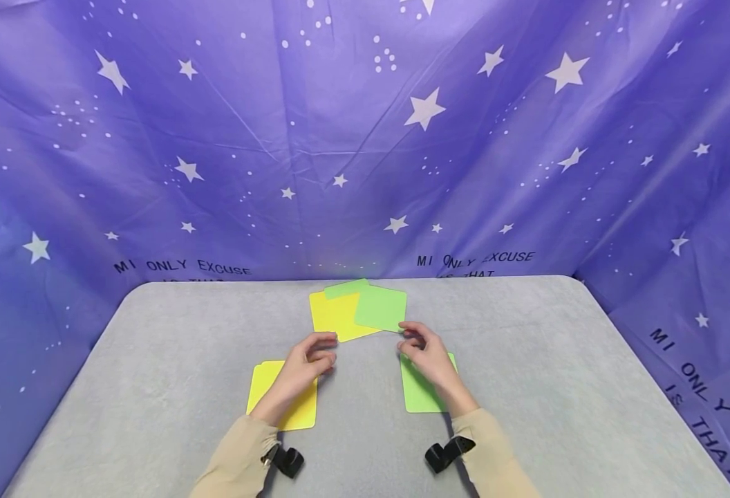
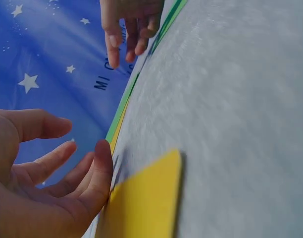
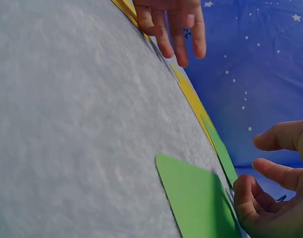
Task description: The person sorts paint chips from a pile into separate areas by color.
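Note:
My left hand (image 1: 307, 365) hovers with loosely bent fingers over a small stack of yellow cards (image 1: 299, 415), and nothing lies between its fingers. At the right, my right hand (image 1: 426, 354) is likewise relaxed and holds nothing, above a green card (image 1: 424, 395) on the table. Its fingertips overlap the near corner of another green card (image 1: 382, 309) in the head view. That card lies partly over a yellow card (image 1: 334, 312) at the back, with a second green piece (image 1: 348, 288) beyond. Both wrist views show thumb and fingers apart.
The grey table (image 1: 172, 360) reaches back to a purple-blue curtain (image 1: 340, 138) with white stars and printed words. Curtain also closes off both sides. A black strap device (image 1: 285, 459) sits on the left wrist, another black device (image 1: 444, 454) on the right.

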`<state>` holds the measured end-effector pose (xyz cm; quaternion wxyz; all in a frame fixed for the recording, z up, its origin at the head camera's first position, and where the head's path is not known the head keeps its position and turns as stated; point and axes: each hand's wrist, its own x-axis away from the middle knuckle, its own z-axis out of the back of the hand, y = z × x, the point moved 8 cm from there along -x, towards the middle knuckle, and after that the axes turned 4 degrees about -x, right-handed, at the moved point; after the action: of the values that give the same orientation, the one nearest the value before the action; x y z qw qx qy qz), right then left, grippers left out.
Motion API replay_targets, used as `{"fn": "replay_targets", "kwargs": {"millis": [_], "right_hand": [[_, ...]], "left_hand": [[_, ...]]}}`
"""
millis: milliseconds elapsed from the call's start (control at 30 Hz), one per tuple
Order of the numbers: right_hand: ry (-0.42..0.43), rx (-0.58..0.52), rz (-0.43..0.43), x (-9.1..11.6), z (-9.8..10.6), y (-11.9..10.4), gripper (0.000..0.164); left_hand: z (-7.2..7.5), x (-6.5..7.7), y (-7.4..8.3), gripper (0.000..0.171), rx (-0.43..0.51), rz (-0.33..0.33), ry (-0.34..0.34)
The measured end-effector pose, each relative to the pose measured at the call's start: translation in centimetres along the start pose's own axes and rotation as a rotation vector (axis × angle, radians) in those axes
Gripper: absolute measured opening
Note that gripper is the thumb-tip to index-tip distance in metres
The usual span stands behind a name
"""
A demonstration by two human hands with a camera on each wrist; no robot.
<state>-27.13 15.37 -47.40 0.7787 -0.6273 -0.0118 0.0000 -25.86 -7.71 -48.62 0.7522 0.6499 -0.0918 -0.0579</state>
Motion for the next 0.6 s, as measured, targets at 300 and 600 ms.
{"fn": "replay_targets", "kwargs": {"millis": [300,600], "right_hand": [[0.007,-0.007,-0.017,-1.4,0.6,0.4,0.046],[0.007,-0.013,-0.052,-2.9,0.9,0.3,0.052]], "left_hand": [[-1.5,-2.8,1.1,0.041,-0.002,-0.024,0.027],[-1.9,-4.4,2.5,0.047,0.012,0.003,0.067]]}}
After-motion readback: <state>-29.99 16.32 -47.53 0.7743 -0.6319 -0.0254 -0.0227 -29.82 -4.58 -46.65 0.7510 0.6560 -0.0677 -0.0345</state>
